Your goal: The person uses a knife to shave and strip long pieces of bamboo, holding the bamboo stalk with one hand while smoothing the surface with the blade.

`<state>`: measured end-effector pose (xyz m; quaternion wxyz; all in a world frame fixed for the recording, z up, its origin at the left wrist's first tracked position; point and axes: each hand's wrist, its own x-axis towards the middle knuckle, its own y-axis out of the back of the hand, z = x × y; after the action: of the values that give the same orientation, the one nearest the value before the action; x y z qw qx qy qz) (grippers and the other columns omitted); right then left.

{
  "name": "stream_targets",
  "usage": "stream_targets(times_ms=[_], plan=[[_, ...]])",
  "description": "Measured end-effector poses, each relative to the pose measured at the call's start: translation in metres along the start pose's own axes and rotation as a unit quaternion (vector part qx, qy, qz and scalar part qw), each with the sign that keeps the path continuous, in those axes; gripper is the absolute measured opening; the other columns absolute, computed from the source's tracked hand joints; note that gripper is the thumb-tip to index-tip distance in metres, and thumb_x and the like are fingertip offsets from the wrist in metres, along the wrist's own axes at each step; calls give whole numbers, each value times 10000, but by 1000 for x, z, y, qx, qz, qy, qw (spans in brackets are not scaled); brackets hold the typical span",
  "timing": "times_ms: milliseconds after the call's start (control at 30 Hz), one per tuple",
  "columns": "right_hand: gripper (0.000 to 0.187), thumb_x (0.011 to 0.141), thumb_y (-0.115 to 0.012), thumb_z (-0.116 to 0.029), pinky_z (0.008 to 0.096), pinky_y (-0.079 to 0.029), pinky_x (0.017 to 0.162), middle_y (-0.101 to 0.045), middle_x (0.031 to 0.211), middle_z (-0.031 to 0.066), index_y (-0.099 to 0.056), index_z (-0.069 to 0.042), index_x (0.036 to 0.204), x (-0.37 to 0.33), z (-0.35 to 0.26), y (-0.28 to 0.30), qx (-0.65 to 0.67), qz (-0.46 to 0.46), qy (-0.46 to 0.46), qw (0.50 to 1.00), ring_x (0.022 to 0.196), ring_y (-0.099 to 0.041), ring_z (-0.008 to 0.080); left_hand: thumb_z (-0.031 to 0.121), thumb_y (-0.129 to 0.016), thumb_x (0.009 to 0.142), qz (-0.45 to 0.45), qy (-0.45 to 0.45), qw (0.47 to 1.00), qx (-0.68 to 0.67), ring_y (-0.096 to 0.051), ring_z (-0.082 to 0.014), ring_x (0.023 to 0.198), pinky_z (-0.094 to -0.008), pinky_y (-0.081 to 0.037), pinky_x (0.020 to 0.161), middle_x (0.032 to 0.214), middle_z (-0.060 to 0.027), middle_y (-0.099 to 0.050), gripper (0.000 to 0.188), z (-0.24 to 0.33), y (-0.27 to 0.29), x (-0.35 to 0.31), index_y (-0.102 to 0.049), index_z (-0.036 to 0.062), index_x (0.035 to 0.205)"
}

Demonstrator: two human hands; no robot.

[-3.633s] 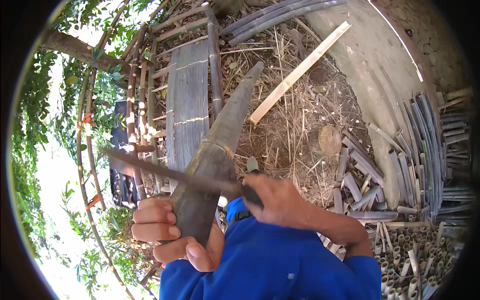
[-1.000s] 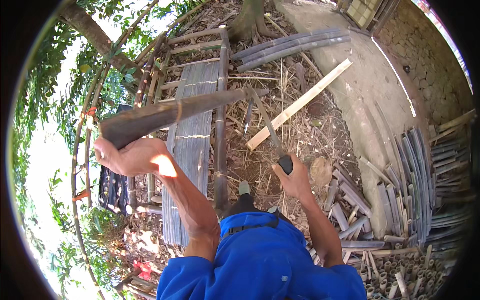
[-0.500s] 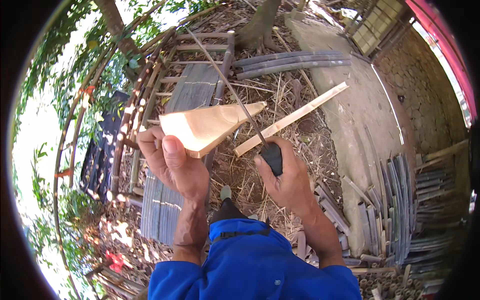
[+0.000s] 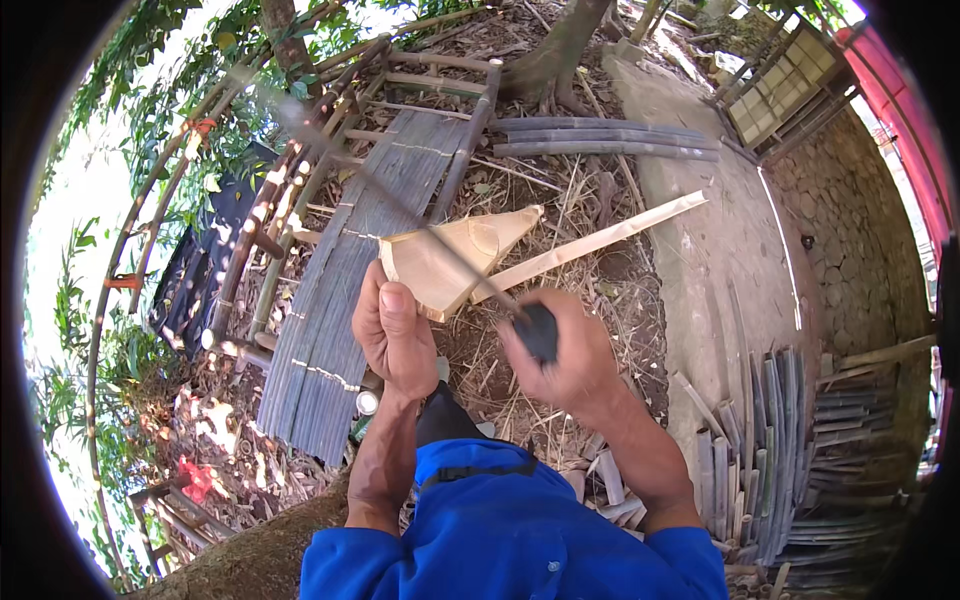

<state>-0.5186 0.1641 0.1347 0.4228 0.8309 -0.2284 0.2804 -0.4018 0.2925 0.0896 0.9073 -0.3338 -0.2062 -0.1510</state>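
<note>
My left hand grips the broad end of a pale, thin wooden piece that narrows to a point on the right, the thumb lying on its near side. In my right hand is the black handle of a long-bladed knife. The knife's blade is smeared by motion and runs up and left, crossing over the pale piece in this view; whether it touches cannot be told. A pale, narrow strip reaches to the upper right from behind the piece, its near end partly hidden.
A bamboo frame with a slatted grey panel lies to the left. Several dark bamboo poles rest beyond. Cut bamboo lengths are stacked at right beside a concrete path. A tree trunk stands ahead.
The knife blade has swung left and is now blurred. My left hand and the pale piece have shifted right, nearer my right hand. The whole view has tilted somewhat.
</note>
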Motion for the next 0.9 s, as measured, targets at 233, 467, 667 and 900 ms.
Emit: stream_targets(times_ms=[233,467,667,900], plan=[[361,934,-712,-189,463,-562,547,-670,748,256,-498,46,1106,-7,4,3,-25,-120,-211,970,720,-708,442,324,-434,1099,-53,14,997,57,-637,-188,1064,-333,-479,962,1176,-144,-659,457,0,3,-12,-552,-74,1288],[384,950,-671,-289,479,-580,629,-698,882,257,-525,40,1083,-49,90,-16,-164,-226,-348,895,727,-714,429,273,-441,1102,-38,21,999,-31,-585,-139,998,-298,-468,885,1123,-106,-636,361,-3,-6,-11,-585,-47,1192],[420,962,-659,-340,502,-568,632,-691,784,259,-535,0,1176,-82,116,-12,-112,-194,-350,910,707,-716,422,449,-465,1036,114,-5,987,114,-605,-208,903,-344,-490,816,996,-125,-603,508,-15,-5,15,-535,-31,1186],[427,953,-674,-307,513,-558,581,-690,768,239,-505,-3,1201,-103,237,-66,-144,-181,-357,905,667,-700,444,726,-497,877,70,-112,989,-67,-548,-279,919,-426,-469,803,994,-156,-534,805,-58,8,89,-534,-18,1181]])
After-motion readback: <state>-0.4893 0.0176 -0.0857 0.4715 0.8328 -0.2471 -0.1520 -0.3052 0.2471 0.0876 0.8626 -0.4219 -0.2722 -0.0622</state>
